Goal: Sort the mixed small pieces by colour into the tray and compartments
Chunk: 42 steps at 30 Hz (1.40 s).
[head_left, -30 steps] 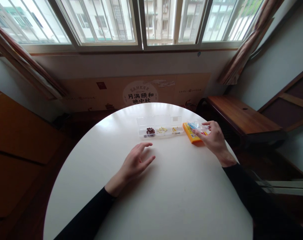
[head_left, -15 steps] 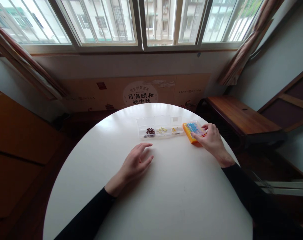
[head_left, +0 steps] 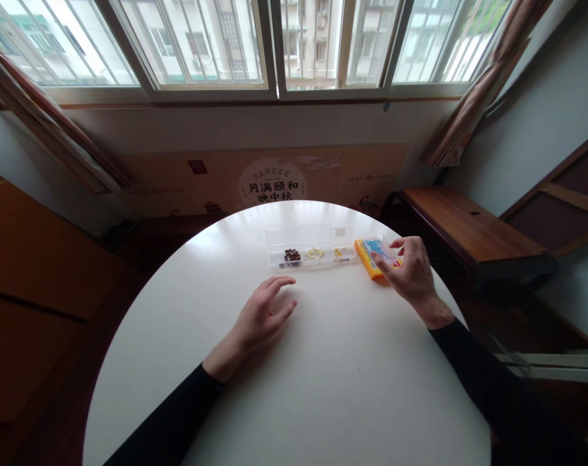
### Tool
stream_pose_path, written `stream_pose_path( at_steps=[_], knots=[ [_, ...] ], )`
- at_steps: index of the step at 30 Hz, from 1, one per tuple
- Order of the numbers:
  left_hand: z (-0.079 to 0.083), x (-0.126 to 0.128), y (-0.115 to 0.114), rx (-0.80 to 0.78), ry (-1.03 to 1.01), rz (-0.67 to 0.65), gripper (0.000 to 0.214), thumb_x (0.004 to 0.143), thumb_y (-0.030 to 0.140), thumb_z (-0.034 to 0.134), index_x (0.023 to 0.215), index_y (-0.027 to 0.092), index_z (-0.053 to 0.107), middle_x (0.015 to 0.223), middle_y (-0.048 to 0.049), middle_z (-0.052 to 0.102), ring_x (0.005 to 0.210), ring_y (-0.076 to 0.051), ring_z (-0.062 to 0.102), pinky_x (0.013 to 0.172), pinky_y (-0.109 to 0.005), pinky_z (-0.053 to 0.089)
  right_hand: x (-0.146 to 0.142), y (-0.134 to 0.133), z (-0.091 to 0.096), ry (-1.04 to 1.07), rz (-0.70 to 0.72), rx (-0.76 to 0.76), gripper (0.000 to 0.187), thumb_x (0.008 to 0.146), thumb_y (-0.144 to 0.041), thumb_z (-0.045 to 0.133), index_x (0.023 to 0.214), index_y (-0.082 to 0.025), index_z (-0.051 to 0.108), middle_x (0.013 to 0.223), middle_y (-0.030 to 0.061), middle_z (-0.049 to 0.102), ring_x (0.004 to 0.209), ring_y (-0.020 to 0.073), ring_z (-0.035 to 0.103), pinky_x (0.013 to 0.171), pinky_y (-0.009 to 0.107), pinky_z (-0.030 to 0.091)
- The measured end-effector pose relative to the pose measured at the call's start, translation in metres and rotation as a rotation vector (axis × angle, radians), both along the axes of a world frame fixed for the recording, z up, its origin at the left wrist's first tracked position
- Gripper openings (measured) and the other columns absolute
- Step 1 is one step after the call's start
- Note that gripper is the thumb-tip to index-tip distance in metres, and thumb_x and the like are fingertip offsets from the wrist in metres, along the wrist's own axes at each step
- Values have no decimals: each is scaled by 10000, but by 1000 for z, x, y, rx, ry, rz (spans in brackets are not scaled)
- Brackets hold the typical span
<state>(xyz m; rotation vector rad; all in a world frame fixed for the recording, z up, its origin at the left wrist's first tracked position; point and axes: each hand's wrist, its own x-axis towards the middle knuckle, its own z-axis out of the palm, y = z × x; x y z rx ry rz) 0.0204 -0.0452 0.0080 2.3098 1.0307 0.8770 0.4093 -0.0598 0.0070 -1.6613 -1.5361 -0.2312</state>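
Note:
My right hand (head_left: 412, 273) is at the right end of a yellow-orange box (head_left: 370, 264) with a blue-and-white top. Its thumb and fingers are spread apart over the box, with nothing visible between them. A clear plastic piece (head_left: 380, 239) seems to lie on top of the box, partly hidden by the hand. To the left stands a row of clear plastic cases (head_left: 317, 261) with raised lids. Inside are small dark brown pieces (head_left: 292, 255), pale yellow pieces (head_left: 314, 253) and a few deeper yellow ones (head_left: 340, 252). My left hand (head_left: 261, 316) rests on the table in front of them, fingers apart and empty.
Everything lies near the far edge of a round white table (head_left: 294, 388). Beyond it are a printed cardboard panel (head_left: 206, 178) and a window (head_left: 274, 45). A low wooden bench (head_left: 478, 226) stands to the right, an orange-brown cabinet (head_left: 32, 291) to the left.
My right hand has lifted slightly and its fingers have come off the clear plastic piece, showing more of the box's top. My left hand and the cases stay in place.

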Motion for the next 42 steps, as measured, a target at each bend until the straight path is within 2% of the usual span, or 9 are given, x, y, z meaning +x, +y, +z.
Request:
stream_pose_path(
  at_steps=[8,14,18,21,25,29,32,37,42],
  knots=[
    [1,-1,1,20,-9,23,348,1036,352,685,1375,277,663,1408,-108,709,1350,-311,674,1159,-498,577,-57,-16,7,-92,432,-12,154,1021,-390,668,1123,-277,645,1137,105,688,1118,367,656,1018,589,563],
    [3,-4,7,60,10,56,348,1050,360,671,1387,271,653,1428,-112,693,1375,-316,653,1186,-520,548,-73,-16,-6,-226,826,-293,471,1021,-431,716,1456,-274,624,1518,131,633,1366,360,618,1139,577,568],
    [4,-11,26,133,-30,132,397,1060,388,664,1429,252,610,1475,-123,652,1396,-312,637,1207,-529,529,-73,-15,-7,-259,832,-329,525,1036,-446,704,1525,-283,604,1567,134,614,1406,362,598,1170,591,553],
    [5,-15,49,156,-104,225,621,1017,455,736,1543,222,500,1579,-172,557,1396,-329,637,1204,-546,526,-73,-15,-6,-260,831,-327,534,1031,-442,715,1527,-281,604,1567,132,615,1413,361,593,1177,588,551],
    [7,-12,86,62,-136,244,821,977,511,787,1626,204,389,1675,-217,474,1505,-365,560,1230,-560,486,-73,-15,-5,-273,829,-330,524,1035,-450,711,1520,-279,606,1573,125,612,1414,355,590,1179,572,553],
    [4,-2,121,37,-243,266,725,982,460,760,1573,185,443,1576,-204,603,1454,-326,613,1235,-554,474,-72,-14,-4,-282,829,-341,520,1047,-468,694,1516,-261,608,1579,130,606,1418,347,583,1186,553,545],
    [1,3,139,-23,-277,305,570,944,460,771,1412,182,602,1293,-146,771,1263,-304,722,1139,-516,547,-73,-13,-3,-287,838,-345,516,1050,-465,690,1513,-251,610,1572,135,613,1423,338,580,1195,539,535],
    [-4,-6,139,-86,-256,316,390,952,559,705,1067,189,756,1112,-106,799,954,-257,759,884,-402,612,-74,-14,-2,-298,834,-345,502,1056,-461,683,1504,-248,605,1569,132,615,1432,332,576,1202,530,529],
    [-4,-30,115,-97,-228,306,391,968,578,712,1066,202,752,1080,-76,800,897,-231,765,780,-321,579,-75,-14,-4,-285,825,-330,486,1042,-438,703,1480,-248,615,1570,135,613,1412,346,589,1177,550,544]
  ],
)
